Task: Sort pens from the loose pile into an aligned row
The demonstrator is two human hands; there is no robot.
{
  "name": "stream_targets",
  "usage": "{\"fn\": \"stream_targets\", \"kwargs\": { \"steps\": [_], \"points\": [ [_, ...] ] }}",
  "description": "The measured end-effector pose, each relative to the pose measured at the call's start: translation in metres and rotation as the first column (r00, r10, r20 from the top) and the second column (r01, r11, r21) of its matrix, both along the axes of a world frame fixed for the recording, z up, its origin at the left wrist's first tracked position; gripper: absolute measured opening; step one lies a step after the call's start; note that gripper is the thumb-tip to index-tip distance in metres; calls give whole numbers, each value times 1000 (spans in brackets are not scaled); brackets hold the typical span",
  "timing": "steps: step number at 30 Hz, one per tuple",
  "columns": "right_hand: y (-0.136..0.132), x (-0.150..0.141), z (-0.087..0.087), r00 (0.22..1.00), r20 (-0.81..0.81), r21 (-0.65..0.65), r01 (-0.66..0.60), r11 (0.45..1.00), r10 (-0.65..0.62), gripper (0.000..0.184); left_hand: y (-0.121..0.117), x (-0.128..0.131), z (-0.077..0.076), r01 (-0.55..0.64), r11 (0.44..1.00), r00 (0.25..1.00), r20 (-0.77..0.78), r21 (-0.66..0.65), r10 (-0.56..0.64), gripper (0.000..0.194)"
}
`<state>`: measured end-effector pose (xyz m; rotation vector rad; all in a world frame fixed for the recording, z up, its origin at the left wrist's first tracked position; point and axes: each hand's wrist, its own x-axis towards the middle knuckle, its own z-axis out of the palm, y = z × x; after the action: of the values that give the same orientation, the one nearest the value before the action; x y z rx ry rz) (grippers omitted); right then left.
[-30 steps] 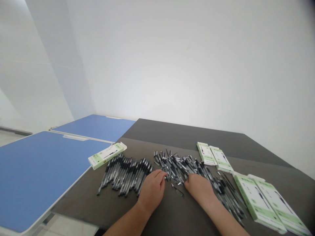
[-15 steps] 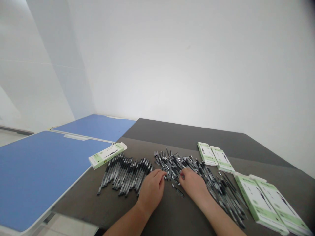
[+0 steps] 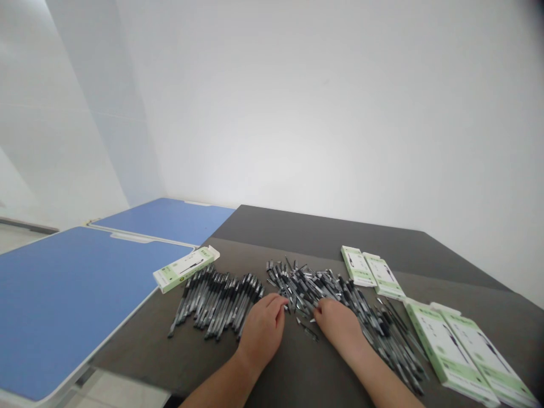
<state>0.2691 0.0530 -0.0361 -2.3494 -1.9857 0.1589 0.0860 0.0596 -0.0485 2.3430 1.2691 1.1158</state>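
My left hand (image 3: 263,326) rests at the front of the dark table, fingertips pinched together, beside a row of clear-barrelled black pens (image 3: 221,303). What those fingers hold, if anything, is too small to make out. My right hand (image 3: 338,324) is curled closed at the near edge of a loose heap of short clear and black pen parts (image 3: 297,283) that look like caps. A small white tip shows by its fingertips, but the thing gripped is hidden. Under and beyond the right wrist lies a spread of more pens (image 3: 385,331). Between the hands lie a few loose pieces (image 3: 306,330).
A green and white pen box (image 3: 187,269) lies at the left, its flap open. Two boxes (image 3: 372,272) lie at the back right, and two larger-looking ones (image 3: 467,354) at the front right. Blue-topped tables (image 3: 85,300) adjoin on the left; a white wall stands behind.
My right hand has shifted slightly to the right, away from my left hand, with its fingers more curled. My left hand has stayed almost in place.
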Motion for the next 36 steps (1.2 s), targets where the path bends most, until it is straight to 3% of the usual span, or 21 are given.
{"fn": "stream_targets", "kwargs": {
  "steps": [6, 9, 11, 14, 18, 23, 25, 27, 30, 33, 36],
  "points": [
    [-3, 12, 9, 993, -114, -8, 2, 1000, -3, 26, -1, 0, 0, 8, 998, 998, 60, -56, -4, 25],
    [-6, 14, 18, 972, -232, 0, -44, 999, 43, 28, 3, 2, 2, 18, 985, 983, 186, -171, 14, 25],
    [-9, 11, 26, 904, -418, 20, -89, 996, 89, 29, 8, 5, 7, 53, 947, 949, 310, -318, 51, 25],
    [-14, 0, 35, 723, -679, 56, -121, 991, 127, 28, 16, 9, 17, 180, 850, 867, 488, -496, 102, 29],
    [-15, -14, 35, 621, -776, 33, -133, 991, 109, 27, 23, 10, 23, 302, 778, 733, 656, -551, 180, 30],
    [-11, -19, 13, 537, -838, 42, -119, 992, 100, 31, 24, 7, 12, 414, 695, 621, 741, -588, 257, 30],
    [-10, -16, 7, 562, -822, 45, -98, 994, 93, 32, 26, 4, 8, 388, 697, 611, 734, -603, 296, 31],
    [-10, -12, 3, 637, -767, 29, -86, 996, 77, 31, 28, 0, 7, 310, 736, 570, 737, -602, 363, 32],
    [-14, -8, 0, 772, -632, -44, -125, 991, 69, 29, 33, -8, 10, 192, 804, 418, 788, -563, 452, 32],
    [-21, -12, 0, 884, -454, -94, -171, 981, 111, 24, 37, -13, 15, 137, 830, 295, 822, -540, 486, 33],
    [-27, -19, 0, 947, -290, -101, -174, 980, 138, 18, 36, -14, 17, 134, 826, 282, 820, -547, 497, 33]
  ]
}}
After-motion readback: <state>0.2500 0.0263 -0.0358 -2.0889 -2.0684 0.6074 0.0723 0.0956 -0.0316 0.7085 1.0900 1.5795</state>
